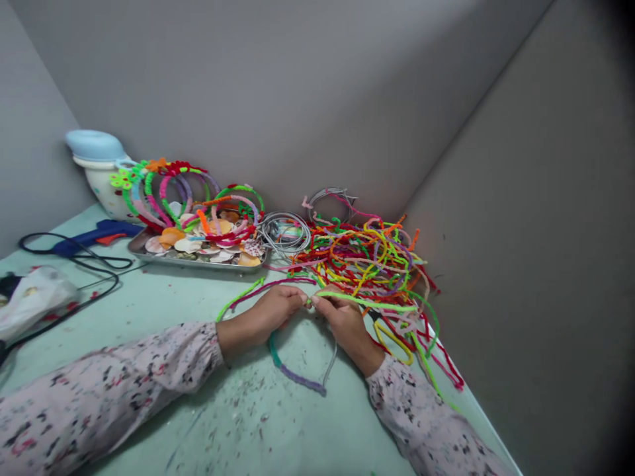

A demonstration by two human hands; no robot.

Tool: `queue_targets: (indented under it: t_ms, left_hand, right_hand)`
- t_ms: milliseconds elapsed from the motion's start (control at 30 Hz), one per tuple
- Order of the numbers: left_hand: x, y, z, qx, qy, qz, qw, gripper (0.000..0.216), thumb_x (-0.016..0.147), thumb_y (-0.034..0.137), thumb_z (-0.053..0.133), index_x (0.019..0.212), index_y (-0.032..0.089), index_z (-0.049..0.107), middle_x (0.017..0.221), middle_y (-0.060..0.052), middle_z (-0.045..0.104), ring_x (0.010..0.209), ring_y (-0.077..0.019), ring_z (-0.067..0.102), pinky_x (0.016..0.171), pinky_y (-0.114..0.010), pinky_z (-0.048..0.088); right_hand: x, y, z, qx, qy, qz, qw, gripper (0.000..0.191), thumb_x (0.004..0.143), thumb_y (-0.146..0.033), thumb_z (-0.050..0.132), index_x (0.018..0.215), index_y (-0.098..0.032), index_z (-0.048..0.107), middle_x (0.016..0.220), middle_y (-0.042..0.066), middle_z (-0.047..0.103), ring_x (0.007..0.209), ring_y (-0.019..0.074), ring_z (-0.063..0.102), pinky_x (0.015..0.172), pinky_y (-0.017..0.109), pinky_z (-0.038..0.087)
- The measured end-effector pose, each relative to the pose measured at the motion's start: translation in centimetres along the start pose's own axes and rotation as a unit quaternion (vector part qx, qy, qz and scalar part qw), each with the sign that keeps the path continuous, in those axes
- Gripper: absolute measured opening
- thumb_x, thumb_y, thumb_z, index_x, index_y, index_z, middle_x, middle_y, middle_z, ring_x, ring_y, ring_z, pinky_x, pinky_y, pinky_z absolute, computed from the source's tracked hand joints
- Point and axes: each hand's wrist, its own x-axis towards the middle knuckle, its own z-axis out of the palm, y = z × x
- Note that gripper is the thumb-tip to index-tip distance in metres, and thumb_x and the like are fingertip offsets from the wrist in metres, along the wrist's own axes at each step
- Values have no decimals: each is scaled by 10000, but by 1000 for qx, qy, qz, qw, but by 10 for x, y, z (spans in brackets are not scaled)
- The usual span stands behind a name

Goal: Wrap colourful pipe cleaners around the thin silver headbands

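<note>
- Pinching with the left hand [278, 309], thumb against fingers, at the top of a wire hoop [301, 381], right by a tiny bit of green. Definitely grasping, off the front-right corner of the metal tray [198, 264].
- Gripping with the right hand [347, 320] too, just beside the left one and further right of the tray: lime-green fuzzy stem [367, 301] between thumb and fingers, long tail stretched off to the right.
- Showing below both hands, front-right of the tray: that same hoop, wrapped teal then purple along the left and bottom, bare grey wire on the right. Top mostly hidden behind fingers, so can't tell much about the wrap up there.
- Lying between tray and left hand: a magenta stem [278, 281] and a green stem [241, 297].
- Heaped in the tray: seashells [218, 249], plus colourful wrapped hoops [165, 192] upright over them.
- Just right of the tray: grey wire coil [302, 241]. Further right, a big tangled stem pile [367, 258] in pretty much every bright colour.
- Left of the tray: blue glue gun [89, 239] and a looping black cable [106, 285]. Behind-left, a white pot [105, 188] with a light-blue rim.
- Front-left of the tray: crumpled white plastic bag [37, 304].
</note>
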Motion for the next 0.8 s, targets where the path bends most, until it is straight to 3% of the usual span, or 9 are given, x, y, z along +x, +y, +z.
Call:
queue_targets:
  t_ms: [300,433,633,800]
  left_hand:
    - [0,-2,-4,-45,0,-14,999,184,713,275,507,582,191,409,502,65,312,426,-69,255,419,-245,170]
    - [0,-2,-4,-65,-8,-28,997,180,686,237,502,564,190,378,512,66,278,442,-68,229,427,-248,149]
    - [3,-4,-6,-103,-13,-45,994,221,702,234,492,554,195,332,520,61,264,455,-67,213,433,-254,142]
    - [0,1,-8,-134,-23,-58,989,242,683,211,499,555,200,294,529,70,227,461,-62,173,439,-259,105]
  right_hand:
    - [0,1,-6,-141,-56,-180,972,175,906,-253,522,776,-190,620,759,27,606,731,151,546,670,270,420]
    - [1,1,-11,-266,-88,-273,920,163,919,-213,495,844,-179,635,812,52,638,763,158,536,682,278,400]
    - [2,-9,-11,-433,-111,-340,828,183,918,-165,466,828,-166,625,748,50,604,718,168,484,639,300,338]
    - [-1,-15,-10,-477,-118,-343,801,155,900,-141,481,958,-155,625,758,56,588,715,181,482,615,308,328]
